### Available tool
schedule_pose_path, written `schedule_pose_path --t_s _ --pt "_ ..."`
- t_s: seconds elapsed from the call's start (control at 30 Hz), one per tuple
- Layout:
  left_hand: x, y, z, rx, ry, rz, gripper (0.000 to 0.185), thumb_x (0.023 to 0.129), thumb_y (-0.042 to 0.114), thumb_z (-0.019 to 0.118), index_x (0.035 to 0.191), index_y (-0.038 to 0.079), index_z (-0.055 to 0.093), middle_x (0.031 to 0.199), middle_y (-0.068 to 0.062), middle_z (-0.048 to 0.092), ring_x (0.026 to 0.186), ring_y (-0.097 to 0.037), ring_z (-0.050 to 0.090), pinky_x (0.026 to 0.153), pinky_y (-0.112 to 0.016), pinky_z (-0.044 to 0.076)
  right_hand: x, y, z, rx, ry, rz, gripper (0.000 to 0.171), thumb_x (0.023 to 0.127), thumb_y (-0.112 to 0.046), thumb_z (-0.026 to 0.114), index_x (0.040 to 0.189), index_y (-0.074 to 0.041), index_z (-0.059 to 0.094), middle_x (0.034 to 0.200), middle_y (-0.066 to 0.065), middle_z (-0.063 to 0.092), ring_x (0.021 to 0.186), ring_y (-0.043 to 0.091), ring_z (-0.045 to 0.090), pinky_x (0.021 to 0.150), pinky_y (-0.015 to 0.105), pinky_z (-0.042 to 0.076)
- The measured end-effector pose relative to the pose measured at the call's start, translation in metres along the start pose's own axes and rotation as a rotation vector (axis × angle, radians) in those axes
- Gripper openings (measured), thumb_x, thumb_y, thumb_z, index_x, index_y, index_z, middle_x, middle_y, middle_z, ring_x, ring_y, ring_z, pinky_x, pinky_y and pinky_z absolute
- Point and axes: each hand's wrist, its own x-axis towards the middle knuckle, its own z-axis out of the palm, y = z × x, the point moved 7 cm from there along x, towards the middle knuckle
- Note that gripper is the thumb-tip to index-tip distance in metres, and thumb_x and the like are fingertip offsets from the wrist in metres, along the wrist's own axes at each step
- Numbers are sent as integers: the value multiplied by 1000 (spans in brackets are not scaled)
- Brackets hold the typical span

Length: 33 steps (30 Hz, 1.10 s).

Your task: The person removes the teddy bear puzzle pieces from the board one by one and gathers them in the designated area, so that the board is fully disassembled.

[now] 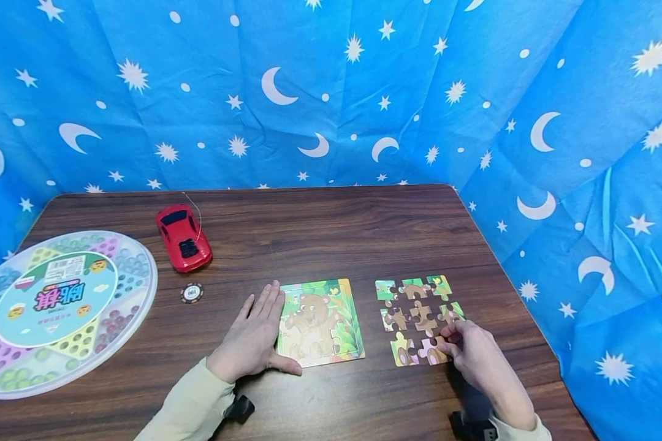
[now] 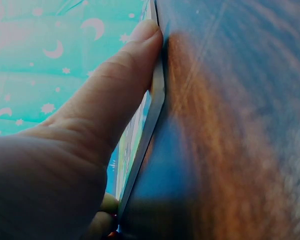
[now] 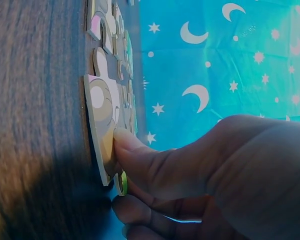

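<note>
The loose pieces (image 1: 417, 320) lie in a rough three-by-three group on the table (image 1: 331, 233), near its right edge and toward the near edge. The right hand (image 1: 477, 355) comes from the near right corner, and its curled fingers are on the pieces at the near right corner of the group. In the right wrist view the thumb (image 3: 140, 155) presses on the face of a pale piece (image 3: 102, 125), and a small green piece edge shows just under it; the other fingers are bent below, so the hand seems to pinch that piece. Just to the left of the group, with a narrow strip of bare table between, lies the board (image 1: 320, 321) with a bear picture, flat and near the near edge. The left hand (image 1: 254, 337) rests flat on the table with straight fingers, touching the left edge of the board, and its thumb (image 2: 115, 85) lies along the board's edge (image 2: 150, 120). Farther left, a poker chip (image 1: 192, 293) lies alone, and a red toy car (image 1: 183, 237) stands behind it. A round marble game box (image 1: 55, 309) lies at the left edge. A blue cloth (image 1: 331, 92) with moons and stars hangs behind and to the right of the table.
</note>
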Motion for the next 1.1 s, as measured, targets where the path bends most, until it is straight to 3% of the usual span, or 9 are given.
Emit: schedule_pose_path --t_s 0.43,0.67,0.9,1.1 --pt "0 0 0 7 -4 -3 139 55 82 68 151 -6 20 160 -22 9 148 -33 9 117 -54 12 -2 -2 -1 -10 63 -44 15 77 0 77 84 -4 64 79 4 60 72 18 58 66 40 49" --pt "1 -1 1 9 -3 -3 139 55 82 68 152 -6 20 160 -22 8 148 -33 9 117 -54 11 1 -3 1 -40 13 28 13 81 2 72 84 -4 61 82 6 55 73 21 56 66 42 49" --pt "2 -1 0 11 0 0 139 55 83 66 152 -6 19 160 -23 8 148 -33 9 117 -54 12 -1 -11 -9 -133 111 -59 21 74 -5 80 79 -13 61 77 1 57 71 25 60 60 47 47" --pt "1 -1 1 9 -12 -11 139 55 83 66 152 -5 19 160 -23 8 148 -32 9 117 -54 11 5 -23 -11 10 83 -28 13 83 -10 76 88 -8 64 79 1 57 68 16 53 59 34 44"
